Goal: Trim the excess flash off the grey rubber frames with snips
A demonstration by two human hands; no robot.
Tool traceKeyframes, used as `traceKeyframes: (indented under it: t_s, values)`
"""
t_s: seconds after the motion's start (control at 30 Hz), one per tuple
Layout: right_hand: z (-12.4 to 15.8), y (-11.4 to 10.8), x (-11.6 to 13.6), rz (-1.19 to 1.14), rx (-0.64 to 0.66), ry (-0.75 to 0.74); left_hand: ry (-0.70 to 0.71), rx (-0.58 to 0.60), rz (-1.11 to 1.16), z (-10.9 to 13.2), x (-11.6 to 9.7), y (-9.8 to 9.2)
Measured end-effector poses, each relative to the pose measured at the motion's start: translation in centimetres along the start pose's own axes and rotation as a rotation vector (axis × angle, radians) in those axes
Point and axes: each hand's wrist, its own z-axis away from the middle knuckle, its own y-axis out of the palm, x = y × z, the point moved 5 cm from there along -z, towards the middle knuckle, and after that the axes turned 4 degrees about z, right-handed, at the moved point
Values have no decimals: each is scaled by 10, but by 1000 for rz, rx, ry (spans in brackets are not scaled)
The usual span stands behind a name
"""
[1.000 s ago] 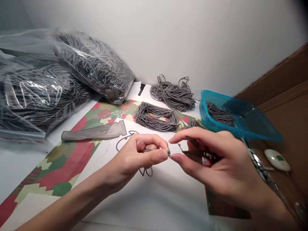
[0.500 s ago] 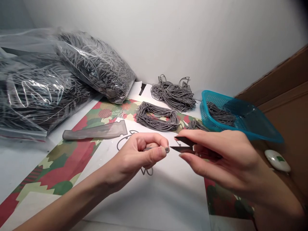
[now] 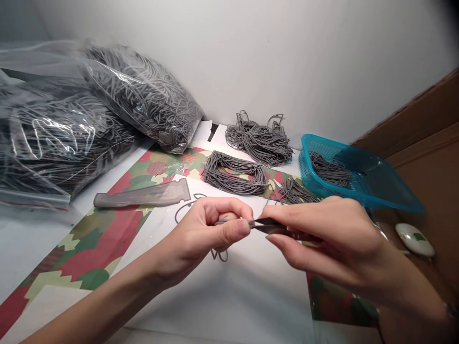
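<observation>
My left hand (image 3: 211,229) is curled in a pinch on a thin grey cord (image 3: 251,223), whose short end sticks out past the thumb. My right hand (image 3: 333,236) grips small dark snips (image 3: 272,224), blades closed on that cord end. More of the grey cord loops (image 3: 218,255) on the white sheet under my left hand. Both hands hover just above the table's middle.
Two clear bags of grey cords (image 3: 143,100) fill the back left. Loose cord bundles (image 3: 234,173) (image 3: 258,138) lie behind the hands. A teal basket (image 3: 362,184) holds more cords at right. A grey flat tool (image 3: 143,195) lies left. A white oval object (image 3: 414,239) sits on the brown surface.
My right hand moved the snips left; their blades, apart half a second ago, have closed on the cord end at my left thumb. My left hand has stayed put.
</observation>
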Motion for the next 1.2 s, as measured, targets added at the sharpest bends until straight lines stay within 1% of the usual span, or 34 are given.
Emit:
traceKeyframes:
  t_s: [0.23,0.53,0.9,1.2]
  values:
    - [-1,-2,1,46,-11,-13,0,1,-7,0,0,0]
    - [1,-1,-2,89,17,-20,4,17,7,-1,1,1]
    - [4,-6,1,229,-9,-29,6,30,4,-1,2,0]
    - [3,-5,-1,249,-10,-21,19,26,-5,0,2,0]
